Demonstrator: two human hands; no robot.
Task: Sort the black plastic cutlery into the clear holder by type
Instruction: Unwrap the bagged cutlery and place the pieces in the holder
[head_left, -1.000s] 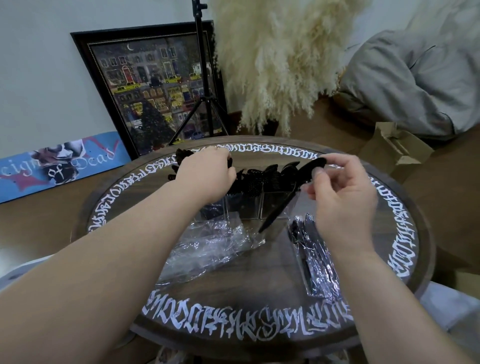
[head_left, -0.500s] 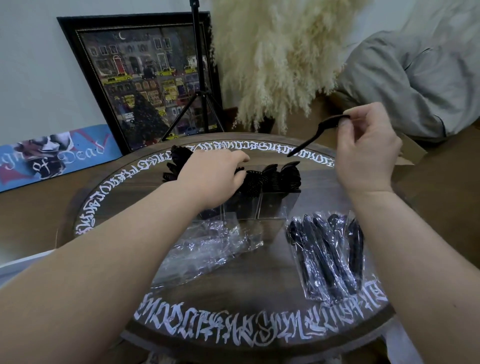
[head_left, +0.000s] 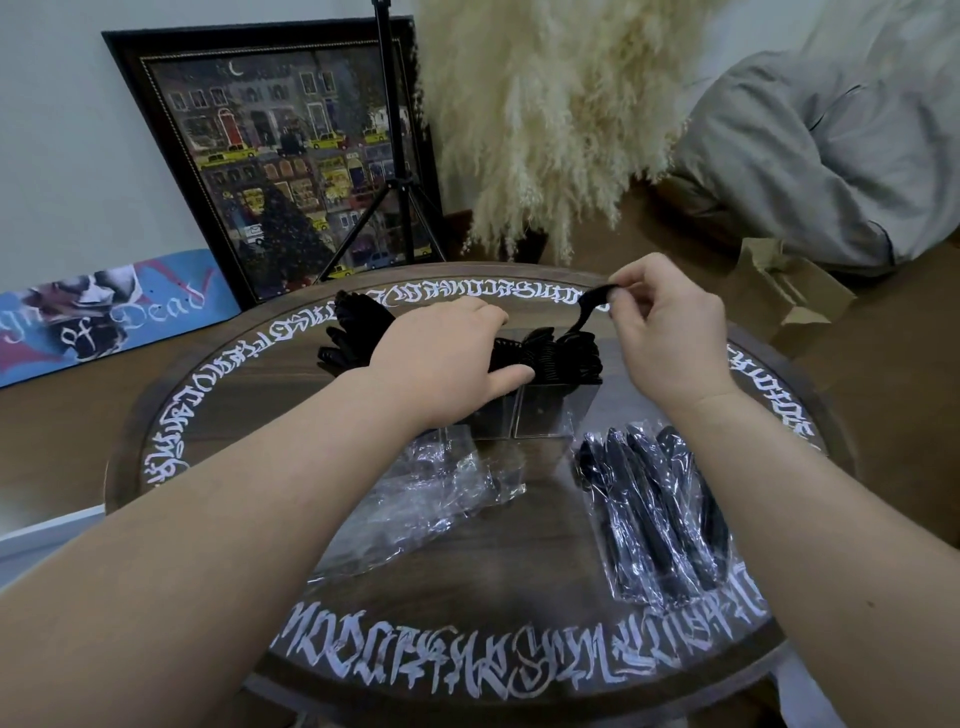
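Observation:
A clear holder (head_left: 540, 415) stands in the middle of the round table, packed with black plastic cutlery (head_left: 566, 358) standing upright. My left hand (head_left: 447, 358) rests over the holder's left part, fingers spread on the cutlery there, thumb against the front. My right hand (head_left: 670, 332) pinches the top end of one black piece (head_left: 589, 306), whose lower end dips among the pieces in the holder's right compartment. A plastic pack of black cutlery (head_left: 660, 514) lies at the right front of the table.
An empty crumpled plastic wrapper (head_left: 431, 493) lies in front of the holder. The dark round table (head_left: 467, 623) has white lettering round its rim. Behind it stand a tripod (head_left: 395, 156), a framed picture (head_left: 280, 156) and pampas grass (head_left: 550, 104). A cardboard box (head_left: 784, 291) sits at right.
My right hand lifted one black piece up from the table, then brought it down over the holder's right compartment. My left hand stayed on the holder.

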